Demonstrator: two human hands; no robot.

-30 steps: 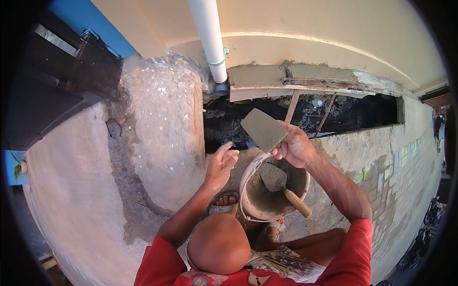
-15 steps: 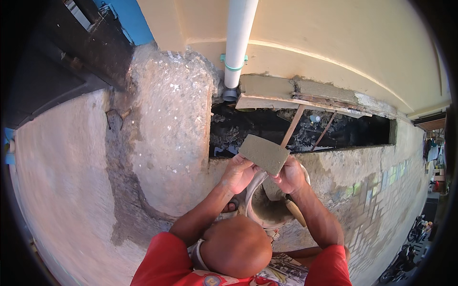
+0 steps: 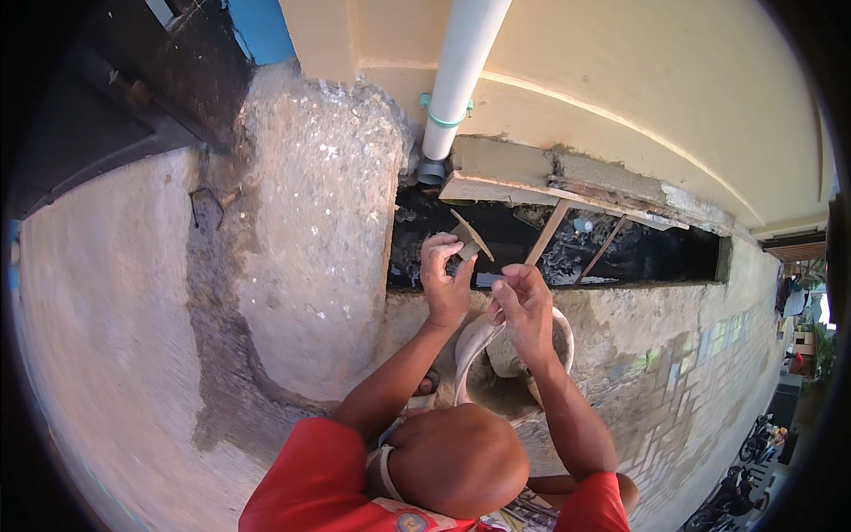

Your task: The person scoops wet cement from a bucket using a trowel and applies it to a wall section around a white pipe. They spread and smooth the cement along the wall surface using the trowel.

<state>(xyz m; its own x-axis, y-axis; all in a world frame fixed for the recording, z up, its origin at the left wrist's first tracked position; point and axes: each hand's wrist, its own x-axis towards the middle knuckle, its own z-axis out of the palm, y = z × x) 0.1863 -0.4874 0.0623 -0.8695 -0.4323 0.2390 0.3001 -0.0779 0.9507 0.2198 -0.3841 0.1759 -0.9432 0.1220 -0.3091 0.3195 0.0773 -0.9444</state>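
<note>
My left hand (image 3: pixel 446 282) is closed on a small flat mortar float (image 3: pixel 480 239), seen nearly edge-on and tilted over the open drain. My right hand (image 3: pixel 525 312) is raised beside it, apart from the float. Its thumb and fingers are pinched together, and what they hold, if anything, is hidden. Below the right hand stands a round bucket (image 3: pixel 565 335) with a pale, mortar-smeared rim. Inside it rests a grey trowel (image 3: pixel 505 356), partly covered by my right wrist.
Ahead runs the drain (image 3: pixel 651 253), dark and rectangular. A board (image 3: pixel 510 191) lines its wall side, braced by a wooden strut (image 3: pixel 547 232) and a thinner stick (image 3: pixel 601 250). A white downpipe (image 3: pixel 463 75) descends at the wall. Rough concrete (image 3: pixel 306 213) lies left; motorbikes (image 3: pixel 731 496) stand far right.
The float has turned from face-on, held between both hands, to edge-on in my left hand, farther over the drain. My right hand has let go of it and its fingers have curled.
</note>
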